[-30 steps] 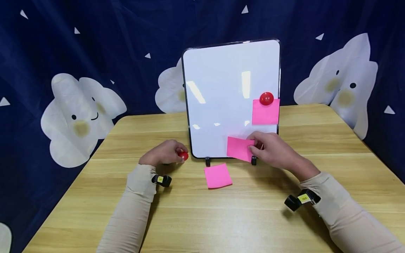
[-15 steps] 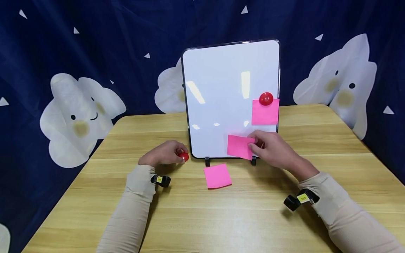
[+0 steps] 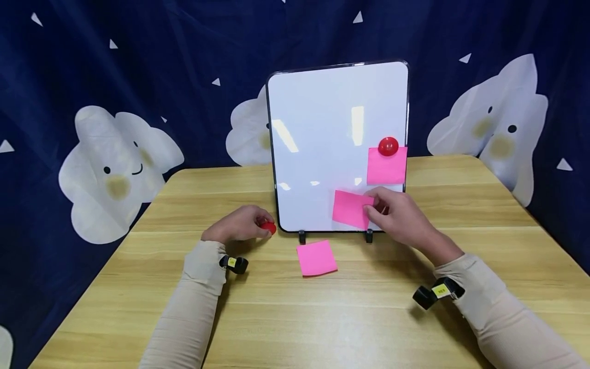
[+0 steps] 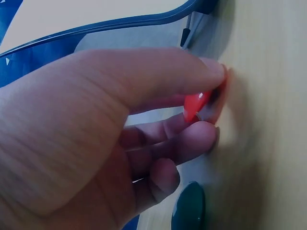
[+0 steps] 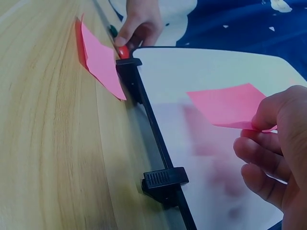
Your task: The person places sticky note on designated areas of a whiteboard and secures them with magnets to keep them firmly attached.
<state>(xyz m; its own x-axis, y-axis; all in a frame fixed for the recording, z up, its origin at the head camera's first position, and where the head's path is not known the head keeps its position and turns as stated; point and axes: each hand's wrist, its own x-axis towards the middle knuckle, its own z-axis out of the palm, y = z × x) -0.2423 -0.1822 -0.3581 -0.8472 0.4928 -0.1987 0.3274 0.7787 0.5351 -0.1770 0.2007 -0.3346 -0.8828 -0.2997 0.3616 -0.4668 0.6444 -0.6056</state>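
My left hand (image 3: 241, 223) pinches a round red magnet (image 3: 268, 228) between thumb and fingers, close to the tabletop, left of the whiteboard's lower corner. In the left wrist view the magnet (image 4: 194, 104) is tilted, with its underside partly showing. My right hand (image 3: 398, 212) pinches a pink sticky note (image 3: 350, 207) by its right edge, in front of the whiteboard's (image 3: 322, 128) lower part. The right wrist view shows this note (image 5: 228, 105) apart from the board's surface. Higher on the board, another red magnet (image 3: 388, 146) sits over the top of a second pink note (image 3: 386, 169).
A third pink note (image 3: 317, 258) lies on the wooden table (image 3: 286, 318) before the board, its edge curling up. Two black feet (image 3: 301, 237) hold the board upright. Beneath my left hand is a green rounded piece (image 4: 188, 206). A dark blue cloud-print curtain (image 3: 193, 41) hangs behind.
My right hand has raised the pink note a little along the board. The red magnet in my left hand has tipped slightly; that hand has otherwise stayed in place.
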